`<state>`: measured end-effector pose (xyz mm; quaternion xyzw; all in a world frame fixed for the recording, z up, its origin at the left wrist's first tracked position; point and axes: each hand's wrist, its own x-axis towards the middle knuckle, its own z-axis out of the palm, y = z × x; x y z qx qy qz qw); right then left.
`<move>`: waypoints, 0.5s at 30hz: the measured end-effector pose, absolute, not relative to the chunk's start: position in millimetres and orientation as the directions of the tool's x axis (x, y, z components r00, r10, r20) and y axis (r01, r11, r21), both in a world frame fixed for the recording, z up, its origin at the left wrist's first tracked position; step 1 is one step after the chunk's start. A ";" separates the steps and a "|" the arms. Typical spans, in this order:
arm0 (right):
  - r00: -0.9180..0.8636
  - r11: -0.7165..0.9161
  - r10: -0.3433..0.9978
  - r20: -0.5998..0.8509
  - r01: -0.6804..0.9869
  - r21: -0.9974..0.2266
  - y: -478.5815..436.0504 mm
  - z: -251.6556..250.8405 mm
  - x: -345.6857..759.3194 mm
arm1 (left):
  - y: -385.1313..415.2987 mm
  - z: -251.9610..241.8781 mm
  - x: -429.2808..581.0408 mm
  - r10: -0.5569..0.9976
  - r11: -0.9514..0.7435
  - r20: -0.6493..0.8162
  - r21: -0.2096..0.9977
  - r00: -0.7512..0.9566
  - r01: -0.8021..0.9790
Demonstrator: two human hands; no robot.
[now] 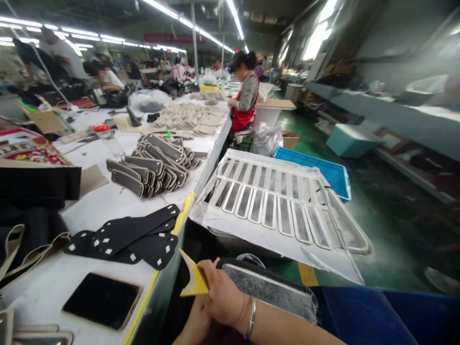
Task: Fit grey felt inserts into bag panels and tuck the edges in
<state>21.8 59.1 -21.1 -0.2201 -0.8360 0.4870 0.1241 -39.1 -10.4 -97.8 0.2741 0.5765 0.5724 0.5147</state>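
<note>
My right hand, with a silver bracelet on the wrist, is closed on a yellow plastic scraper just off the table's front edge. Its arm comes in from the lower right. My left hand lies under the right one; its fingers are hidden. Right beside my right hand, a flat grey panel with a black border lies tilted, low in front of me.
A white table on the left holds black strap pieces, a pile of grey-edged pieces and a dark phone. A white tray of grey strips stands ahead. A person in red sits further along the table.
</note>
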 end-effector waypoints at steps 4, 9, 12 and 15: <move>-0.687 0.128 0.726 0.003 0.130 -0.983 94.8 -3.7 65.5 | -28.6 -88.1 -43.5 0.933 0.214 -0.223 0.975 -0.281 -0.064; -0.188 -0.077 0.968 -0.164 0.399 -0.914 162.3 0.7 213.3 | -16.3 -86.4 -55.5 0.967 0.169 -0.037 0.833 -0.252 0.527; -0.029 -0.195 0.968 -0.250 0.542 -0.818 176.5 -18.8 299.6 | 2.9 -77.6 -50.6 0.989 -0.069 0.146 0.536 -0.012 0.841; 0.038 -0.242 0.957 -0.286 0.645 -0.725 174.6 -53.9 346.8 | 21.9 -63.7 -34.4 0.973 -0.231 0.055 0.336 0.226 0.913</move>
